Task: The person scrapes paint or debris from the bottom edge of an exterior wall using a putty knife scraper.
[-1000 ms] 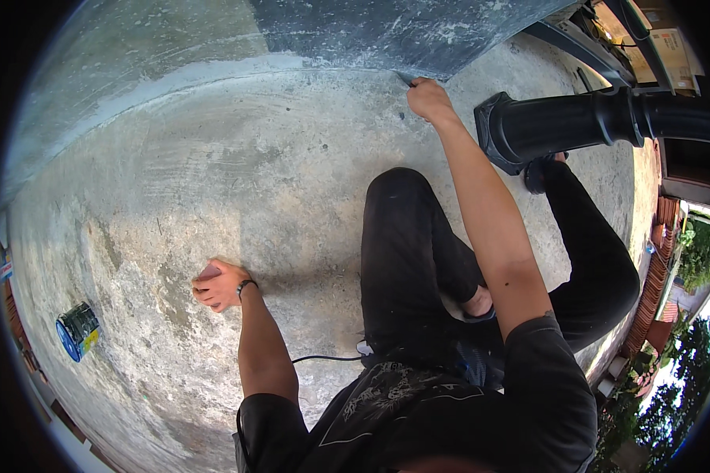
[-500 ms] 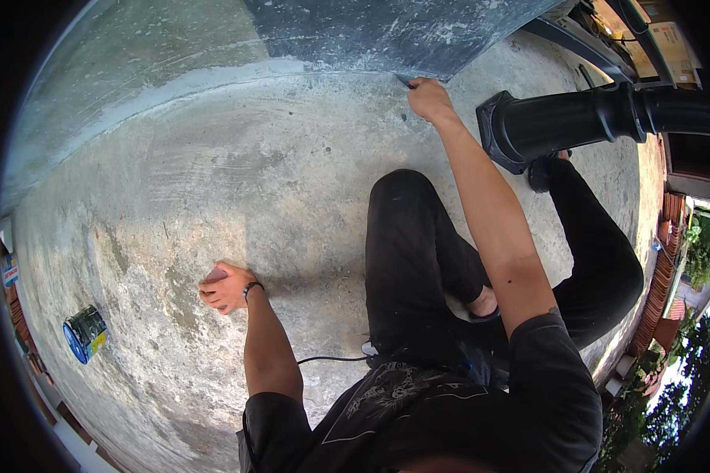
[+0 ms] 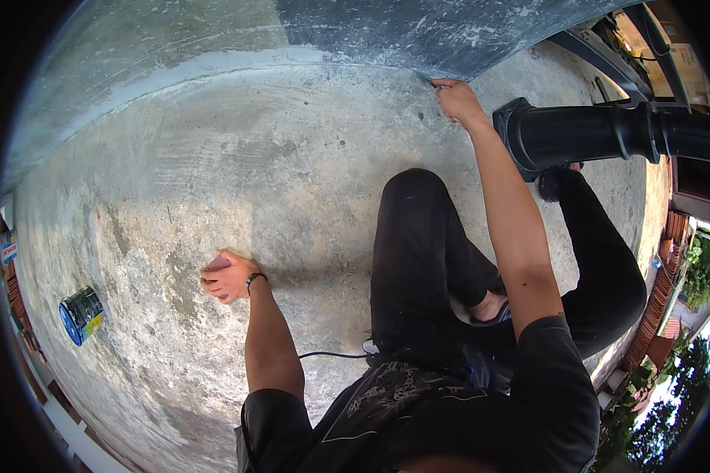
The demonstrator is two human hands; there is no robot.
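Clutching one pinkish object (image 3: 219, 263), left hand (image 3: 229, 277), one dark tool (image 3: 435, 83), right hand (image 3: 459, 101), one can (image 3: 81, 315)

Our view has swung: wall (image 3: 355, 31) and black pillar (image 3: 584, 132) now sit farther right in frame. Right hand (image 3: 459, 101) perhaps slightly turned, less of its dark blade (image 3: 432, 81) showing; too small for us to be sure.

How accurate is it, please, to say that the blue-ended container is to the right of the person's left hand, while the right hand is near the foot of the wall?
Not quite: the head view shows the container to the left of the left hand, not the right. The right hand is near the foot of the wall.
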